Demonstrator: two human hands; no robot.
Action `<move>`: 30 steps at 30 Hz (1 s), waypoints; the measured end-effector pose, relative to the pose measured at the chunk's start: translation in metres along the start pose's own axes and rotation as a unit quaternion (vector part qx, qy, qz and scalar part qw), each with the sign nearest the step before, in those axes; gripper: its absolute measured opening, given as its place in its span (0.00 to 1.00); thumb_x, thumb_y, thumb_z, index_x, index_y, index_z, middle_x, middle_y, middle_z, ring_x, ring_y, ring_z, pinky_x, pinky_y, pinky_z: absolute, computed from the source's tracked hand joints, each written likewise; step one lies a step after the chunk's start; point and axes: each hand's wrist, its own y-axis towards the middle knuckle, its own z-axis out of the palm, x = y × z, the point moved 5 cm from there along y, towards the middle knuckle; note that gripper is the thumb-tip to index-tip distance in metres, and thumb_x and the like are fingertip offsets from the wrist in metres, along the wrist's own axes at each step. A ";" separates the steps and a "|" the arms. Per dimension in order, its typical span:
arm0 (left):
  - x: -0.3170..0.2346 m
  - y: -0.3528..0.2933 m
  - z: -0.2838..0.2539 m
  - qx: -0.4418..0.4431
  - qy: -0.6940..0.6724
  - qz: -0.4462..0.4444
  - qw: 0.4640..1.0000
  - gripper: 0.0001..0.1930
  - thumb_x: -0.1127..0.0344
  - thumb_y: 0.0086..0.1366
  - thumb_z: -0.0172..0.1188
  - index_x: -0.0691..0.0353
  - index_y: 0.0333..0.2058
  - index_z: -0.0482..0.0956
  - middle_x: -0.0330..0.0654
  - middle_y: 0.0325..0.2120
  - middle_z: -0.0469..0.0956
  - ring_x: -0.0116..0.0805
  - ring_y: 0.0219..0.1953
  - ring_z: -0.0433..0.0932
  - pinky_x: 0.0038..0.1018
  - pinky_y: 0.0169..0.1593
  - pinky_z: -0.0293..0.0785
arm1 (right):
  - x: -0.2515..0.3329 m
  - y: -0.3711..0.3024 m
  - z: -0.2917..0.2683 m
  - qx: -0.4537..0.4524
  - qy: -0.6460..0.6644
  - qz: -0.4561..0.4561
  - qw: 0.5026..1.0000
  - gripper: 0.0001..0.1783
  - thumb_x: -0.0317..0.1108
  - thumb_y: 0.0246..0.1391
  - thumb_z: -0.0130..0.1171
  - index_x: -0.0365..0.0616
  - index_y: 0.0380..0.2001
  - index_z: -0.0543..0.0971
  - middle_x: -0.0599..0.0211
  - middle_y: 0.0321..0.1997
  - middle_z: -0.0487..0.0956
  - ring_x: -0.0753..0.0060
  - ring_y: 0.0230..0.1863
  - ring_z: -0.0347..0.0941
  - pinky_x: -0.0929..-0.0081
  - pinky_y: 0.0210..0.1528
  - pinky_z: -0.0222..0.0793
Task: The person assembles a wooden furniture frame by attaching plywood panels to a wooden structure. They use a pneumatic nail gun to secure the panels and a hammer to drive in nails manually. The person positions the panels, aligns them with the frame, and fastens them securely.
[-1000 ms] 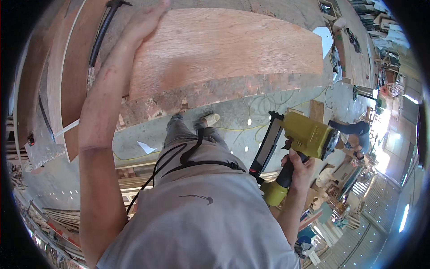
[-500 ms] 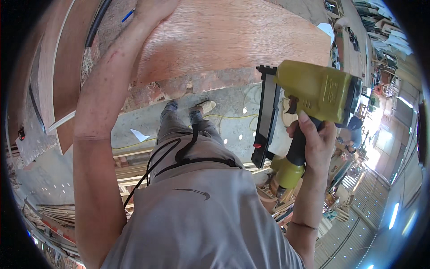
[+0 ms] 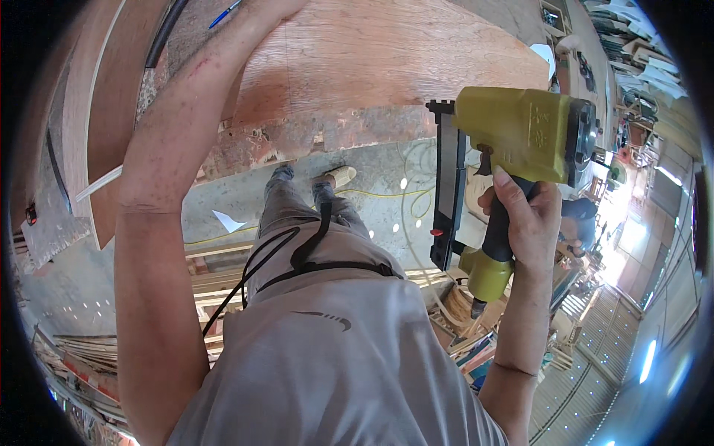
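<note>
My right hand (image 3: 529, 223) is wrapped round the black grip of a green pneumatic nail gun (image 3: 513, 134), held upright to the right of my body. Its long black magazine (image 3: 448, 186) hangs down on the left side. At the top edge my left hand (image 3: 288, 7) reaches over a reddish plywood panel (image 3: 372, 59); its fingers lie outside the picture, so what they touch cannot be told. The panel lies on a worn workbench (image 3: 327, 130) in front of me.
Tall curved wooden boards (image 3: 111, 119) stand at the left. A blue pen (image 3: 225, 13) lies by my left forearm. A yellow hose (image 3: 379, 194) crosses the concrete floor. Wood strips (image 3: 223, 267) lie beside me, and another person (image 3: 576, 227) is at the far right.
The nail gun has risen slightly in my right hand. My left hand has slid farther toward the top edge, and the panel has shifted forward, baring more of the bench's near edge.
</note>
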 end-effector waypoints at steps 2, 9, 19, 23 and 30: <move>-0.001 0.001 0.000 0.005 0.018 0.007 1.000 0.32 0.38 0.61 0.61 0.66 0.16 0.77 0.45 0.12 0.72 0.34 0.17 0.71 0.37 0.28 0.69 | -0.001 0.001 0.001 -0.001 0.003 0.005 1.000 0.14 0.34 0.59 0.64 0.35 0.42 0.77 0.67 0.30 0.79 0.78 0.25 0.77 0.80 0.29 0.72; 0.003 0.008 0.000 0.006 0.047 0.024 0.999 0.32 0.39 0.62 0.60 0.66 0.15 0.76 0.45 0.10 0.70 0.34 0.16 0.69 0.37 0.24 0.66 | 0.002 0.008 0.003 0.005 0.003 -0.001 1.000 0.14 0.35 0.59 0.63 0.34 0.41 0.77 0.67 0.30 0.80 0.77 0.25 0.77 0.79 0.28 0.72; 0.001 0.005 0.001 -0.006 -0.005 0.019 1.000 0.33 0.38 0.61 0.60 0.67 0.14 0.76 0.46 0.10 0.71 0.34 0.15 0.70 0.39 0.26 0.67 | 0.010 0.013 0.007 0.013 -0.010 -0.003 1.000 0.14 0.35 0.60 0.63 0.34 0.41 0.76 0.66 0.31 0.79 0.77 0.26 0.77 0.79 0.28 0.72; 0.003 0.009 0.001 -0.007 0.036 0.016 0.999 0.33 0.38 0.61 0.60 0.65 0.13 0.75 0.44 0.10 0.70 0.34 0.15 0.69 0.38 0.26 0.67 | 0.009 0.013 0.007 0.014 -0.016 -0.001 1.000 0.14 0.35 0.60 0.62 0.34 0.41 0.76 0.66 0.30 0.79 0.77 0.26 0.77 0.79 0.28 0.72; 0.004 0.008 0.003 0.009 0.007 0.014 1.000 0.33 0.38 0.61 0.60 0.64 0.12 0.72 0.42 0.09 0.66 0.32 0.15 0.66 0.37 0.24 0.64 | 0.022 0.010 0.010 0.007 -0.060 0.001 0.998 0.13 0.33 0.61 0.61 0.33 0.42 0.76 0.66 0.30 0.79 0.76 0.25 0.77 0.79 0.27 0.72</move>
